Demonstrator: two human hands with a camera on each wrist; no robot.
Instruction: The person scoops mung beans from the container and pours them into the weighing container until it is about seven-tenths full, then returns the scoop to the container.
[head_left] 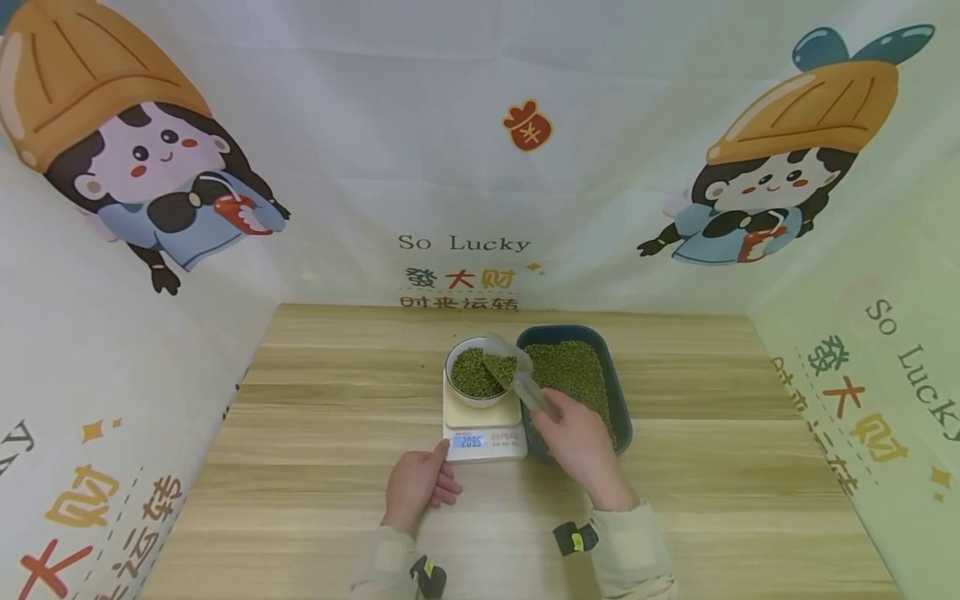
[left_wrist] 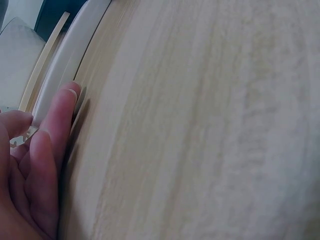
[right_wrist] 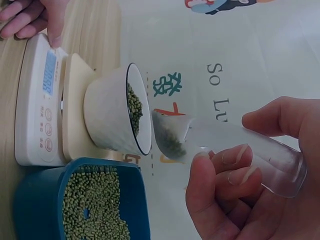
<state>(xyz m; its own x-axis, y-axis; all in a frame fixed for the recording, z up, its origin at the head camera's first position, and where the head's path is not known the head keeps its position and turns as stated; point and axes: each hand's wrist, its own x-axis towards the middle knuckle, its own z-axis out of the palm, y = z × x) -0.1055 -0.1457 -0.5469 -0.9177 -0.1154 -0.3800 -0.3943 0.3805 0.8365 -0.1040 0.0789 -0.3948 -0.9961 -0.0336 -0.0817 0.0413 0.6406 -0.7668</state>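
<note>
My right hand point(head_left: 581, 442) grips the handle of a clear plastic scoop point(head_left: 529, 388), which holds green mung beans. The scoop head is over the right side of a white, dark-rimmed bowl point(head_left: 480, 401) partly filled with mung beans point(head_left: 472, 372). In the right wrist view the scoop point(right_wrist: 227, 137) tilts toward the bowl point(right_wrist: 107, 112). Beneath the bowl is a white kitchen scale point(head_left: 487, 452) with a lit display point(head_left: 469, 442) that seems to read 209.5. My left hand point(head_left: 416, 483) touches the scale's front left corner with its thumb, the other fingers loosely bent below.
Directly right of the scale stands a dark blue tub point(head_left: 625, 417) with loose mung beans point(head_left: 570, 367). Everything sits on a wood-grain table point(head_left: 337, 400). Behind it hangs a printed white cloth point(head_left: 390, 125), with more cloth along both sides.
</note>
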